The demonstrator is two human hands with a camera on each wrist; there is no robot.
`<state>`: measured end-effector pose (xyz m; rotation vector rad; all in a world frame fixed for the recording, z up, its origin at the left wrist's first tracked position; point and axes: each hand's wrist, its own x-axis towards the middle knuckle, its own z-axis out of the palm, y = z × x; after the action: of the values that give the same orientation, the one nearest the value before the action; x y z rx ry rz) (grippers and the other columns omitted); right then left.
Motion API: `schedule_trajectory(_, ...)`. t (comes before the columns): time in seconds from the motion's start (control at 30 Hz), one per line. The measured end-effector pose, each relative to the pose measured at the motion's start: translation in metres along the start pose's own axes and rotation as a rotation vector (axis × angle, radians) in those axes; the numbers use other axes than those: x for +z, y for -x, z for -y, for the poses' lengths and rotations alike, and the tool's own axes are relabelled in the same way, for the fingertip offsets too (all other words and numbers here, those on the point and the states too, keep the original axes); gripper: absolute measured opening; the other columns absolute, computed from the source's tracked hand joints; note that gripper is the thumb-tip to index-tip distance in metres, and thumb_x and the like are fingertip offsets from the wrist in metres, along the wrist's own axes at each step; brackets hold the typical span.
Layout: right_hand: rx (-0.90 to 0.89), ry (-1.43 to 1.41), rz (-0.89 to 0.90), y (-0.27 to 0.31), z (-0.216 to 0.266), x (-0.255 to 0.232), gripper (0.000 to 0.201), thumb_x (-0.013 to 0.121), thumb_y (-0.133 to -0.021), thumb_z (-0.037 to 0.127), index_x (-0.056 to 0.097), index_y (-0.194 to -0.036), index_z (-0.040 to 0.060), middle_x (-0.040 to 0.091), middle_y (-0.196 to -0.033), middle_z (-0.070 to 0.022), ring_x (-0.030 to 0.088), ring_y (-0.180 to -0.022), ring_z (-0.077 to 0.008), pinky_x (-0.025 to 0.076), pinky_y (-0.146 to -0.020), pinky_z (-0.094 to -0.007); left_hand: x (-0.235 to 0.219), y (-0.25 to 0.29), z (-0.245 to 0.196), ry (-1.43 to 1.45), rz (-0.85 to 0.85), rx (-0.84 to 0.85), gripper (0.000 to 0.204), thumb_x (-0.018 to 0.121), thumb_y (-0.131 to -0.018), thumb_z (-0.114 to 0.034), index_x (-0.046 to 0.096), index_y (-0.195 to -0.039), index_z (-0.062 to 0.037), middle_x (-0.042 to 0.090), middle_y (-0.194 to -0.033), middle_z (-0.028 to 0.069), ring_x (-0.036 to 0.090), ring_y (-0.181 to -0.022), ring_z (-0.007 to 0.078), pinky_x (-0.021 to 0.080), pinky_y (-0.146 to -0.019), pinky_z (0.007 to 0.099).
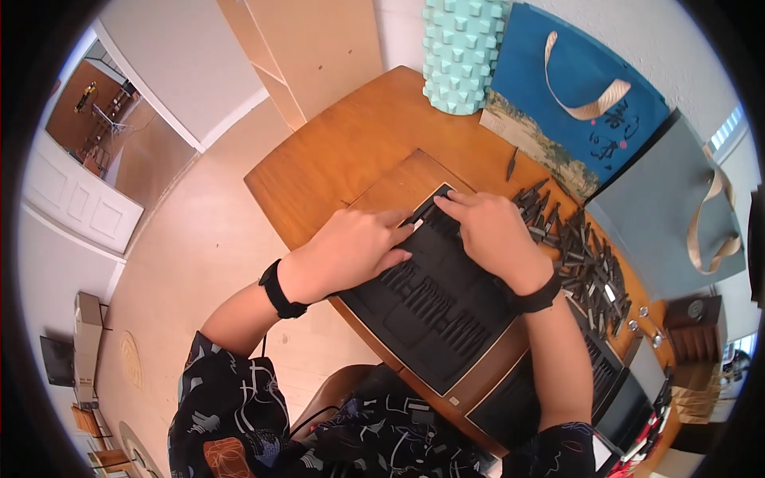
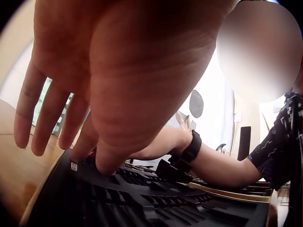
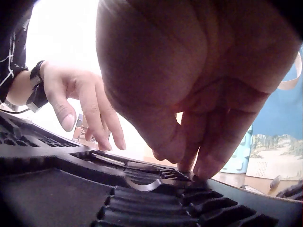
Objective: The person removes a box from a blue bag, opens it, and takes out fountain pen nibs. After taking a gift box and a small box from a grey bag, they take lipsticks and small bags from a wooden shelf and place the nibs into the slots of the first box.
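Note:
A black tray [image 1: 434, 319] with rows of moulded slots lies on the wooden table. My left hand [image 1: 347, 247] is over its left side, fingers mostly straight, with the index fingertip at a small pale piece [image 1: 418, 225] near the far-left edge. My right hand [image 1: 498, 239] reaches to the far corner, its straight fingertips [image 3: 206, 170] pressing down at the slots there. A slender dark piece [image 3: 142, 166] lies in a groove beside those fingertips in the right wrist view. Under the right palm, the thumb is bent and partly in shadow.
Right of the tray is a heap of slender black pieces [image 1: 594, 271], with one lone piece [image 1: 511, 163] farther back. A blue paper bag [image 1: 566, 88], a grey bag [image 1: 669, 207] and a mint foam roller [image 1: 462, 56] stand behind. Another black tray [image 1: 510, 406] lies nearer me.

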<state>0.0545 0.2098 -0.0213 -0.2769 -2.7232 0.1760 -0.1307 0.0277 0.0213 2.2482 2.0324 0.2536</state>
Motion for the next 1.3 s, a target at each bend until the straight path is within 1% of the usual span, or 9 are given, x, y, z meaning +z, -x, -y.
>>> schedule_trajectory(0.17,0.056,0.011,0.097,-0.003,0.013,-0.010,0.043,0.067,-0.082,0.001,0.075,-0.124,0.0048,0.073,-0.131,-0.0149,0.071,-0.108,-0.0289,0.061,-0.088,-0.0404,0.010,0.012,0.001,0.063,-0.021,0.026,0.043,0.072,-0.097,-0.032,0.073,-0.128,-0.0029,0.068,-0.141,0.0122,0.074,-0.104,0.0328,0.061,-0.085,0.0412)
schedule_trajectory(0.57,0.091,0.025,0.074,-0.002,0.017,-0.005,0.048,0.064,-0.085,0.003,0.072,-0.132,0.0055,0.068,-0.138,-0.0158,0.069,-0.117,-0.0287,0.060,-0.093,-0.0391,0.024,0.021,-0.019,0.069,-0.087,-0.123,0.053,0.069,-0.099,-0.040,0.067,-0.135,-0.0014,0.058,-0.154,0.0112,0.069,-0.120,0.0283,0.055,-0.098,0.0409)
schedule_trajectory(0.77,0.099,0.127,0.099,-0.003,0.025,0.002,0.047,0.064,-0.086,0.009,0.071,-0.132,0.0055,0.064,-0.139,-0.0137,0.067,-0.113,-0.0264,0.062,-0.080,-0.0365,0.029,0.022,-0.024,0.041,-0.106,-0.163,0.057,0.068,-0.099,-0.041,0.063,-0.141,-0.0024,0.054,-0.159,0.0088,0.063,-0.130,0.0274,0.046,-0.112,0.0493)
schedule_trajectory(0.83,0.166,0.109,0.128,-0.006,0.032,0.002,0.045,0.064,-0.084,0.004,0.074,-0.128,0.0063,0.063,-0.141,-0.0141,0.066,-0.116,-0.0300,0.060,-0.088,-0.0403,0.028,0.021,-0.026,0.039,-0.073,-0.201,0.058,0.067,-0.099,-0.041,0.062,-0.143,-0.0030,0.053,-0.160,0.0079,0.061,-0.134,0.0268,0.042,-0.117,0.0529)
schedule_trajectory(1.03,0.177,0.132,0.110,-0.001,0.029,0.005,0.046,0.065,-0.085,0.007,0.073,-0.130,0.0062,0.062,-0.144,-0.0156,0.065,-0.117,-0.0310,0.060,-0.088,-0.0414,0.027,0.019,-0.032,0.006,-0.040,-0.229,0.058,0.066,-0.100,-0.042,0.062,-0.143,-0.0036,0.051,-0.161,0.0083,0.060,-0.137,0.0262,0.039,-0.120,0.0539)
schedule_trajectory(1.1,0.154,-0.106,0.151,0.003,0.017,-0.009,0.045,0.063,-0.090,0.008,0.069,-0.134,0.0039,0.058,-0.147,-0.0200,0.064,-0.124,-0.0351,0.059,-0.093,-0.0463,0.027,0.018,-0.033,0.002,-0.044,-0.227,0.057,0.066,-0.101,-0.042,0.062,-0.142,-0.0028,0.051,-0.161,0.0088,0.060,-0.136,0.0264,0.039,-0.119,0.0535)
schedule_trajectory(1.17,0.197,-0.290,0.130,0.001,0.003,-0.043,0.042,0.062,-0.093,0.008,0.069,-0.134,0.0044,0.062,-0.143,-0.0222,0.068,-0.118,-0.0392,0.058,-0.096,-0.0481,0.025,0.017,-0.032,-0.006,-0.037,-0.223,0.057,0.066,-0.101,-0.042,0.063,-0.142,-0.0021,0.052,-0.161,0.0093,0.060,-0.136,0.0267,0.040,-0.119,0.0530)
schedule_trajectory(1.23,0.160,-0.328,-0.140,0.002,-0.018,-0.074,0.033,0.063,-0.096,0.011,0.070,-0.127,0.0039,0.070,-0.128,-0.0213,0.071,-0.106,-0.0392,0.059,-0.090,-0.0476,0.021,0.014,-0.032,0.064,-0.016,-0.224,0.055,0.065,-0.102,-0.040,0.064,-0.139,-0.0002,0.055,-0.157,0.0136,0.062,-0.131,0.0294,0.042,-0.117,0.0500)
schedule_trajectory(1.3,0.341,-0.353,-0.152,0.013,-0.035,-0.106,0.023,0.067,-0.095,0.012,0.074,-0.116,0.0040,0.076,-0.110,-0.0188,0.073,-0.098,-0.0371,0.058,-0.085,-0.0466,0.014,0.006,-0.032,0.035,-0.015,-0.194,0.052,0.067,-0.101,-0.038,0.066,-0.137,0.0007,0.060,-0.150,0.0157,0.064,-0.125,0.0316,0.045,-0.113,0.0484)
